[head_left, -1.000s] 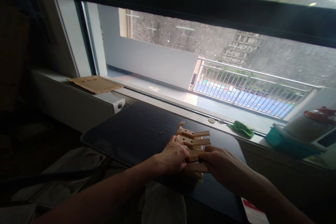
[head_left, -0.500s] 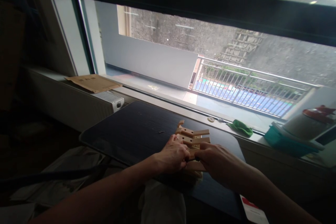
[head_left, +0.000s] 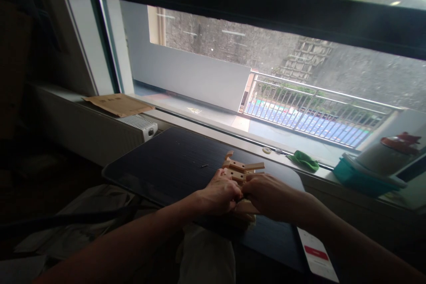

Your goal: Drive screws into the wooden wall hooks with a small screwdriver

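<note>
A light wooden slatted piece (head_left: 237, 175) with dark round holes rests near the right side of the dark table (head_left: 156, 164). My left hand (head_left: 218, 193) is closed over its left side, gripping it. Close against those fingers, my right hand (head_left: 271, 196) is closed above the middle slats. What the right fingers pinch is hidden behind the hand. Part of the wood shows below both hands. A small screw (head_left: 204, 166) lies on the table left of the wooden piece.
On the windowsill are a green cloth item (head_left: 303, 160), a teal container (head_left: 364, 176) and a tape roll (head_left: 266, 150). A brown envelope (head_left: 120, 104) lies on the radiator (head_left: 143, 129). A phone (head_left: 317, 253) with a lit screen is at the table's right edge.
My right hand has shifted left, nearer my left hand, covering more slats and the dark thing seen at its fingertips. More of the phone shows. My left hand stays in place.
</note>
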{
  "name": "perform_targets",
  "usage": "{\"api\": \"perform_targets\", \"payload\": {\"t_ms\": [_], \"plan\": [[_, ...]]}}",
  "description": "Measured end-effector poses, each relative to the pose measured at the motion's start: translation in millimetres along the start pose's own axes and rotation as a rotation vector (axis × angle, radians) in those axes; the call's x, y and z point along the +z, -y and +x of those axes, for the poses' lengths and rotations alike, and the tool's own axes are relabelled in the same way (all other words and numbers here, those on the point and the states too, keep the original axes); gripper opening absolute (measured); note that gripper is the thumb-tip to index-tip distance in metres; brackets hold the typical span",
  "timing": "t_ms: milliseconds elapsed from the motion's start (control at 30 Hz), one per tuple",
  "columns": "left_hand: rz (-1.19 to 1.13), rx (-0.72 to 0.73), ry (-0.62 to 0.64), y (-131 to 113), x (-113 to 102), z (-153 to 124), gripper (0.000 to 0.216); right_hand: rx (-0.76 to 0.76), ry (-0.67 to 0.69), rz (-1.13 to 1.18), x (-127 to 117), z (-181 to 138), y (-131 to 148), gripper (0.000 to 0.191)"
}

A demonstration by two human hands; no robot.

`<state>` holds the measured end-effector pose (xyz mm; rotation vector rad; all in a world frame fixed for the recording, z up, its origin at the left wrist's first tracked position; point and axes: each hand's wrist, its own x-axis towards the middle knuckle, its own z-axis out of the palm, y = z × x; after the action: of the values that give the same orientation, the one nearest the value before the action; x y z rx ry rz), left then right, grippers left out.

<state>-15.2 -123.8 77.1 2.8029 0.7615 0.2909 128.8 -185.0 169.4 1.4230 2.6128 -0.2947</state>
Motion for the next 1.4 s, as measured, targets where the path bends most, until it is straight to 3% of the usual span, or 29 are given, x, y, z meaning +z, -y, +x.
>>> {"api": "perform_targets", "payload": {"t_ms": [267,467,667,833,1100,1400], "plan": [[-0.005,0.016,-0.018,-0.5,1.1,0.9,0.009,-0.004,0.024,-0.005,-1.3,5.7,-1.7,0.018],[0.008,-0.002,-0.029,-4.2,-0.5,0.5,0.009,0.13,-0.013,-0.119,-8.6,7.5,2.0,0.013],[0.032,-0.008,-0.02,-5.6,-3.2,-0.3,0.011,0.094,0.019,-0.131,-22.4,4.2,5.2,0.013],[0.024,-0.017,-0.049,-5.7,-1.3,-0.7,0.011,0.04,0.001,-0.099,-16.2,12.2,-0.9,0.013],[0.033,-0.014,-0.068,-5.5,2.3,-2.0,0.011,0.15,-0.007,-0.217,-13.6,12.2,1.9,0.017],[-0.01,-0.001,-0.11,-4.9,3.3,-3.1,0.014,-0.044,-0.032,-0.088,-12.0,11.6,-5.8,0.01]]}}
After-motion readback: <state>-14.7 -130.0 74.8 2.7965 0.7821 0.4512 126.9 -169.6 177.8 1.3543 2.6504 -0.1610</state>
